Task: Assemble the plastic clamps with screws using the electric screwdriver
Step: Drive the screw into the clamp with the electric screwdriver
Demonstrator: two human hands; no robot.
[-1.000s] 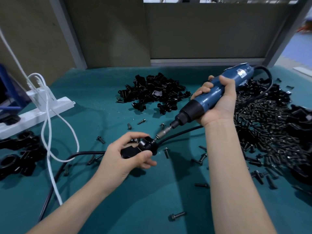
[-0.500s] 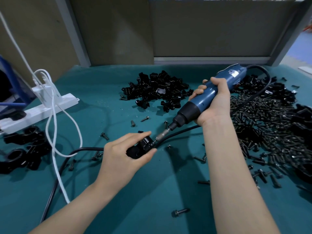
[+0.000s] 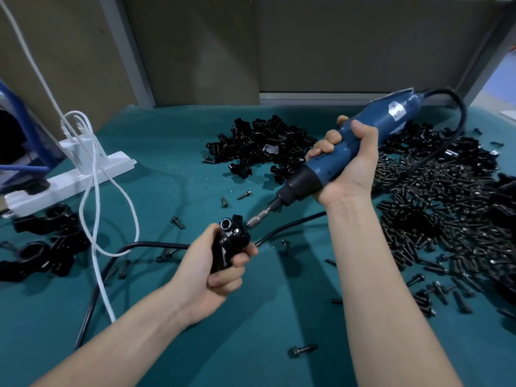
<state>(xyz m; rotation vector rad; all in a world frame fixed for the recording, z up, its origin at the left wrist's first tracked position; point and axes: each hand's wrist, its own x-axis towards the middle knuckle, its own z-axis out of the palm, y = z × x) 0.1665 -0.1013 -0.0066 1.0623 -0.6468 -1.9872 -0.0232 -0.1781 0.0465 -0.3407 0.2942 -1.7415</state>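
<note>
Your L hand (image 3: 220, 263) curls round 1 black clamp (image 3: 231, 241) over the mat (image 3: 251, 331). R hand (image 3: 349, 169) wraps fingers round 1 blue electric screwdriver (image 3: 363, 143), bit tip (image 3: 251, 222) just beside clamp. Screw pile (image 3: 446, 208) at R: uncountable, cut off.

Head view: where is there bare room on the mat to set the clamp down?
Bare mat between the power strip and the clamp pile, and near the front edge by the lone bolt. Crowded at right: the screw heap.
</note>
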